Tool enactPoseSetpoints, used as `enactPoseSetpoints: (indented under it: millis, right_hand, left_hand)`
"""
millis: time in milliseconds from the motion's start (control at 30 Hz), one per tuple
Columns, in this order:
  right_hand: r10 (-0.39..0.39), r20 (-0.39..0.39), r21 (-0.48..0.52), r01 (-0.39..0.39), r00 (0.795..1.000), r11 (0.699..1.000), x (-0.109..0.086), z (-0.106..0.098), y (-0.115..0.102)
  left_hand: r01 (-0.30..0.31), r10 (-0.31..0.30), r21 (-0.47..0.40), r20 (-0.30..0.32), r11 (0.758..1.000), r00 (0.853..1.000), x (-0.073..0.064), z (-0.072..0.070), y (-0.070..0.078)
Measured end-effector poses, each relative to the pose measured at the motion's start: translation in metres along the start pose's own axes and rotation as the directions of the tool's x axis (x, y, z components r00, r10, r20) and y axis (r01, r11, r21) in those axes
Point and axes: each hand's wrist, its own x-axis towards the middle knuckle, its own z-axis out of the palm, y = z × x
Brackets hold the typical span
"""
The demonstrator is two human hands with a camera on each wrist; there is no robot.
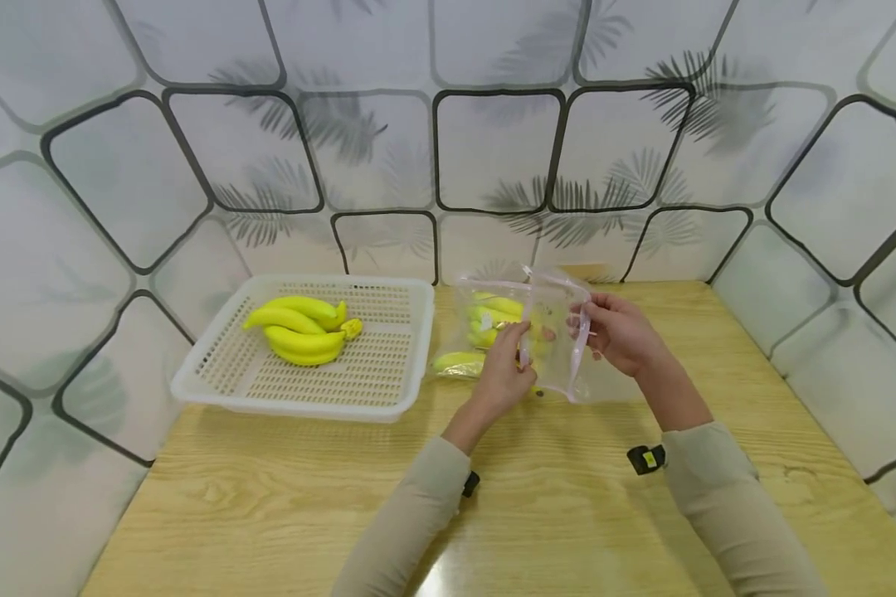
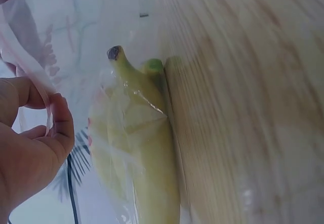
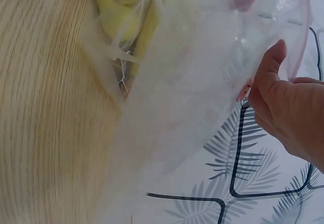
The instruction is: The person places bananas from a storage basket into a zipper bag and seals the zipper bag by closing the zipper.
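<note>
A clear plastic bag (image 1: pixel 556 356) with a pink-edged mouth stands spread between both hands above the table. My left hand (image 1: pixel 503 369) pinches one side of its mouth between thumb and fingers. The right hand (image 1: pixel 621 333) holds the opposite side, its fingertips overlapping the plastic. Yellow bananas (image 1: pixel 496 308) show through clear plastic behind the left hand. Beside them a banana (image 1: pixel 459 363) in shiny wrapping lies on the table. Close up in the left wrist view, a plastic-covered banana (image 2: pixel 152 153) has a dark stem end; I cannot tell whether it is inside the held bag.
Left of the hands stands a white perforated basket (image 1: pixel 302 407) with several bananas (image 1: pixel 306 347) in it. The wooden table (image 1: pixel 552 514) meets a patterned curtain (image 1: pixel 493 149) at the back and sides. Black wrist devices (image 1: pixel 646 459) sit near both cuffs.
</note>
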Motion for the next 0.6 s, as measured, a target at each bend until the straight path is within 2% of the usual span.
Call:
enactPoseSetpoints:
  millis: [100, 267, 400, 600]
  right_hand:
    - [0.027, 0.041, 0.039, -0.028, 0.999, 0.999, 0.002, -0.001, 0.002]
    - [0.065, 0.134, 0.023, -0.069, 0.989, 0.997, 0.006, -0.001, 0.008]
    - [0.054, 0.167, 0.070, -0.067, 0.985, 0.995, 0.008, 0.002, 0.012]
    - [0.078, 0.136, 0.267, -0.112, 0.988, 0.957, 0.011, 0.011, 0.015]
  left_hand:
    - [0.014, -0.015, -0.024, -0.007, 1.000, 1.000, -0.001, -0.004, -0.004]
    - [0.031, -0.033, -0.050, -0.033, 0.998, 0.999, -0.002, -0.012, -0.009]
    - [-0.020, 0.019, -0.021, -0.060, 1.000, 0.998, -0.005, -0.015, -0.014]
    - [-0.091, 0.095, 0.061, -0.066, 0.994, 0.993, -0.011, -0.016, -0.017]
